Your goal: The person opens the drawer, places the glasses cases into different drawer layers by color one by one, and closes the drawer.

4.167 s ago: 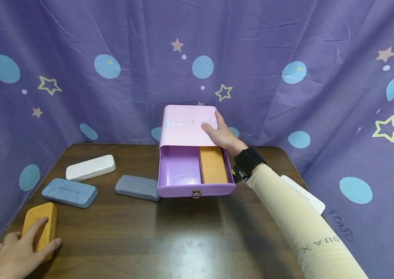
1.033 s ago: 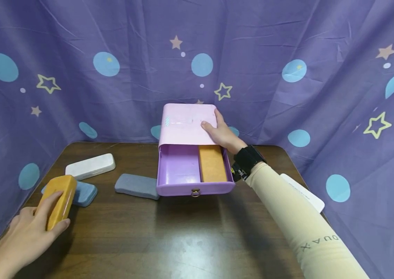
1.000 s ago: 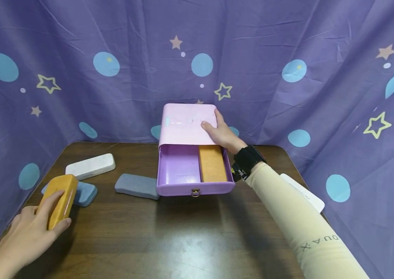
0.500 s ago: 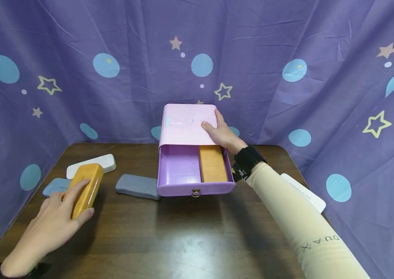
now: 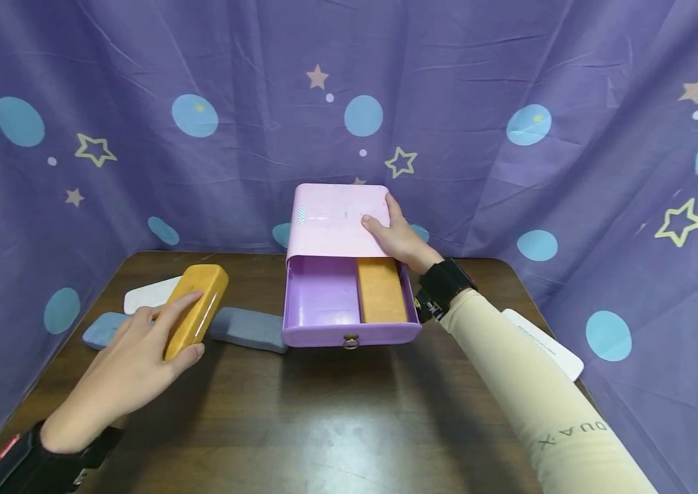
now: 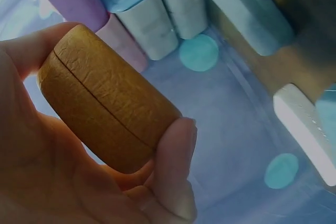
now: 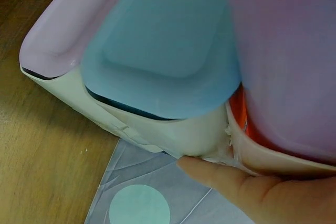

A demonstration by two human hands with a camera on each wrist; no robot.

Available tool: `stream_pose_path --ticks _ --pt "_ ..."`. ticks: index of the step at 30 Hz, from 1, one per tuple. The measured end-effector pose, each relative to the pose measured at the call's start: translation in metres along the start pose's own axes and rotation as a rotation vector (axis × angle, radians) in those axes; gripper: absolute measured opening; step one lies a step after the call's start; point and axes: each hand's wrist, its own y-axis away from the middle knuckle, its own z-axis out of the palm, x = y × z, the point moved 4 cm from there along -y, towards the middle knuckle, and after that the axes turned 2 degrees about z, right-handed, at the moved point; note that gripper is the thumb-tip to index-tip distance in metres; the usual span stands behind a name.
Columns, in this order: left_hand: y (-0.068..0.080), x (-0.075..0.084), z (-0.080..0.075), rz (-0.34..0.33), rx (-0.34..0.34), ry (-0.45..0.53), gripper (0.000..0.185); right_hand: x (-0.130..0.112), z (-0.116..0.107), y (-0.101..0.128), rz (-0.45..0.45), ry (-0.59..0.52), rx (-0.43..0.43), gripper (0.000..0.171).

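Observation:
My left hand (image 5: 133,350) grips a mustard-yellow glasses case (image 5: 197,312), thumb on one side and fingers on the other. It is raised over the left of the table; in the left wrist view the case's end (image 6: 113,98) shows its seam. My right hand (image 5: 401,240) holds the far right corner of a pink drawer unit (image 5: 327,223), thumb on its top. The unit's purple top drawer (image 5: 315,336) is pulled out. Inside it, against the right wall, lies another mustard glasses case (image 5: 381,291). Lower blue (image 7: 168,72) and lilac (image 7: 58,40) drawers appear in the right wrist view.
Left of the unit a grey glasses case (image 5: 249,329) lies close to it. Blue (image 5: 102,329) and white (image 5: 148,295) cases are partly hidden behind my left hand and its case. Another white case (image 5: 546,343) lies at the table's right edge. A purple curtain (image 5: 448,103) hangs behind.
My left hand has lifted the mustard case from the table's left and carried it rightward and farther back, toward the drawer unit. The right hand and drawer have stayed put.

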Motion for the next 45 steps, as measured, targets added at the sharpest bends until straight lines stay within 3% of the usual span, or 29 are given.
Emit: stream_pose_path --ticks 19,45 --pt "-0.025 0.040 -0.016 0.065 0.003 -0.027 0.082 0.001 -0.002 0.000 0.021 0.017 0.000 0.092" --pt "-0.041 0.085 -0.036 0.166 -0.044 -0.080 0.077 0.003 0.000 -0.001 0.012 0.007 -0.004 0.093"
